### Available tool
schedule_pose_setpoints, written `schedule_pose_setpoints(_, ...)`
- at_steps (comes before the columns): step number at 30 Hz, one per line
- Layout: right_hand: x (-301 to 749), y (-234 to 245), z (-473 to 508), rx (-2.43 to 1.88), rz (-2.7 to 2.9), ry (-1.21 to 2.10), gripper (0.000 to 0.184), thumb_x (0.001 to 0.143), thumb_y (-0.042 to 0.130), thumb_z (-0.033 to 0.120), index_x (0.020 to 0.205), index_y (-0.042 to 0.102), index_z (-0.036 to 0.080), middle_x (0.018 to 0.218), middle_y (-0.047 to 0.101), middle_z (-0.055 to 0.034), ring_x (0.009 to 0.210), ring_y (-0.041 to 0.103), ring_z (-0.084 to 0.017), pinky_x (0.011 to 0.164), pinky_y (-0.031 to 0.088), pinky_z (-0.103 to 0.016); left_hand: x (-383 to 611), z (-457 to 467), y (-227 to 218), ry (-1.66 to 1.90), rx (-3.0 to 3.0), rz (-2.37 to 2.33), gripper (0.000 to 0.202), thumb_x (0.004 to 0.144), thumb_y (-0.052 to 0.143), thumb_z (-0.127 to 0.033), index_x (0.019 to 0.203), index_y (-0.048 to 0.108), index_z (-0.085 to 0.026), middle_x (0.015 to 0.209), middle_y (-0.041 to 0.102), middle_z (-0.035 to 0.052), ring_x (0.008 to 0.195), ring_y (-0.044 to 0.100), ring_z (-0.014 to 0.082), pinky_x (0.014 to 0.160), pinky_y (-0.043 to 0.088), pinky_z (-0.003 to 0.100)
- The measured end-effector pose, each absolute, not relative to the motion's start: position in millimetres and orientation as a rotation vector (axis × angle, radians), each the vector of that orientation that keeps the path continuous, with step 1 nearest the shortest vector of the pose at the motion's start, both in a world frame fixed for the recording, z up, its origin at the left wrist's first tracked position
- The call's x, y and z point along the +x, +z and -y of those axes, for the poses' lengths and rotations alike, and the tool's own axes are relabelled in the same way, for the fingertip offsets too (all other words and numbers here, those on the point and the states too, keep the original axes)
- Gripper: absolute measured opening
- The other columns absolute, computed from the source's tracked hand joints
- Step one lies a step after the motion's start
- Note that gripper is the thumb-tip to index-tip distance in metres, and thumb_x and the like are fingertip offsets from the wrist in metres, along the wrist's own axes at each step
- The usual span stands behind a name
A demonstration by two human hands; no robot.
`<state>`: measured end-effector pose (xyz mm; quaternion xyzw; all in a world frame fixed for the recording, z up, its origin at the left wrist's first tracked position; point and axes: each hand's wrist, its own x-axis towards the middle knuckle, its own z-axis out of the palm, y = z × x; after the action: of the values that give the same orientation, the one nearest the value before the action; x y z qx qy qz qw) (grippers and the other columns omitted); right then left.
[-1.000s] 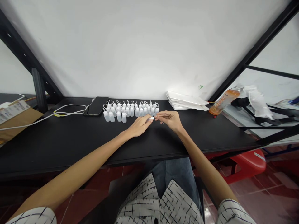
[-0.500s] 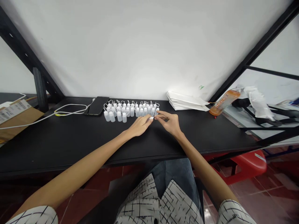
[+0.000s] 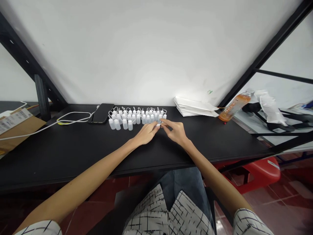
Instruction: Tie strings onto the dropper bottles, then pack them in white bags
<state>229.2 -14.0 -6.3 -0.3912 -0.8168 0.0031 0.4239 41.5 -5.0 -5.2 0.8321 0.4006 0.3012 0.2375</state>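
My left hand (image 3: 147,132) is closed around a small white squeeze bottle (image 3: 158,125), mostly hidden by the fingers with only its white top showing. Against that top, the thumb and fingertips of my right hand (image 3: 175,130) are pinched together; whether they grip the cap or its strap is too small to make out. Just behind both hands stand several rows of small white squeeze bottles (image 3: 130,124), upright on the black table (image 3: 97,147), many with looped cap straps.
A black phone (image 3: 101,113) with a white cable (image 3: 73,113) lies left of the bottles. A stack of white paper sheets (image 3: 194,106) sits at the back right, near an orange drink bottle (image 3: 233,107). A cardboard box (image 3: 19,125) is at far left. A red stool (image 3: 261,173) stands below right.
My right hand has moved slightly left, bringing its fingertips against the top of the bottle in my left hand. The left hand has barely moved.
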Motion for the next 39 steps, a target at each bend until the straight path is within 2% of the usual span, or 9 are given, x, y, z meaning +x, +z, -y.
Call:
schedule_pose_setpoints(6,228,-8,16,-0.946,2.065,-0.017,0.028,0.091,0.051,0.02,0.113,0.068,0.019,0.093,0.077,-0.0053,0.085,0.074,-0.019,0.078,0.056,-0.027,42,5,-4,0.835,2.284,-1.082,0.028,0.099,0.037,-0.036,0.083,0.052,-0.019,0.067,0.054,-0.0004,0.065,0.055,0.0177,0.064,0.037,0.029)
schedule_pose_setpoints(12,228,-6,18,-0.972,1.918,0.201,0.03,0.089,0.056,0.025,0.118,0.065,0.02,0.089,0.076,-0.0045,0.081,0.074,-0.019,0.078,0.057,-0.031,41,5,-2,0.86,2.217,-1.058,0.029,0.099,0.038,-0.041,0.089,0.055,-0.019,0.067,0.053,-0.0015,0.065,0.053,0.017,0.064,0.036,0.028)
schedule_pose_setpoints(16,230,0,19,-1.003,1.711,0.51,0.031,0.09,0.057,0.04,0.111,0.067,0.018,0.082,0.075,-0.0054,0.07,0.072,-0.019,0.066,0.057,-0.031,39,7,1,0.909,2.133,-1.043,0.031,0.098,0.038,-0.042,0.09,0.056,-0.019,0.064,0.05,-0.0021,0.062,0.049,0.0154,0.063,0.036,0.027)
schedule_pose_setpoints(20,232,5,18,-0.98,1.58,0.736,0.039,0.089,0.055,0.05,0.101,0.068,0.015,0.078,0.073,-0.007,0.062,0.069,-0.017,0.052,0.051,-0.027,39,7,3,0.941,2.057,-0.984,0.034,0.099,0.036,-0.043,0.09,0.057,-0.017,0.064,0.052,-0.0009,0.064,0.05,0.0156,0.065,0.039,0.028)
schedule_pose_setpoints(26,233,7,14,-0.956,1.614,0.963,0.042,0.077,0.071,0.049,0.101,0.068,0.015,0.074,0.069,-0.0044,0.053,0.06,-0.013,0.041,0.043,-0.022,37,5,3,0.878,2.178,-0.914,0.03,0.097,0.039,-0.036,0.088,0.059,-0.016,0.063,0.053,-0.0012,0.065,0.052,0.0155,0.067,0.04,0.028)
schedule_pose_setpoints(29,231,8,13,-0.922,1.624,1.019,0.038,0.076,0.071,0.049,0.093,0.068,0.015,0.07,0.066,-0.0029,0.05,0.057,-0.011,0.038,0.04,-0.021,35,5,3,0.852,2.229,-0.876,0.029,0.097,0.039,-0.034,0.084,0.059,-0.016,0.064,0.055,-0.0014,0.063,0.053,0.0146,0.066,0.04,0.027)
schedule_pose_setpoints(33,227,16,11,-0.919,1.597,0.982,0.032,0.076,0.072,0.046,0.081,0.068,0.015,0.055,0.056,0.002,0.044,0.046,-0.008,0.037,0.031,-0.02,32,8,9,0.802,2.357,-0.872,0.034,0.099,0.036,-0.035,0.084,0.061,-0.017,0.067,0.061,-0.0002,0.063,0.056,0.0146,0.063,0.041,0.027)
schedule_pose_setpoints(36,219,29,8,-0.922,1.582,0.963,0.032,0.073,0.074,0.046,0.078,0.068,0.015,0.052,0.053,0.0031,0.045,0.043,-0.008,0.039,0.03,-0.02,28,12,19,0.923,2.605,-1.035,0.04,0.099,0.035,-0.037,0.08,0.064,-0.016,0.072,0.064,0.0036,0.068,0.058,0.0166,0.062,0.04,0.027)
schedule_pose_setpoints(39,204,41,3,-0.923,1.608,0.945,0.033,0.071,0.075,0.047,0.075,0.068,0.015,0.056,0.056,0.0012,0.047,0.046,-0.009,0.044,0.036,-0.023,19,14,34,1.244,2.712,-1.171,0.038,0.099,0.037,-0.033,0.085,0.068,-0.016,0.084,0.068,0.0068,0.075,0.062,0.0165,0.063,0.041,0.026)
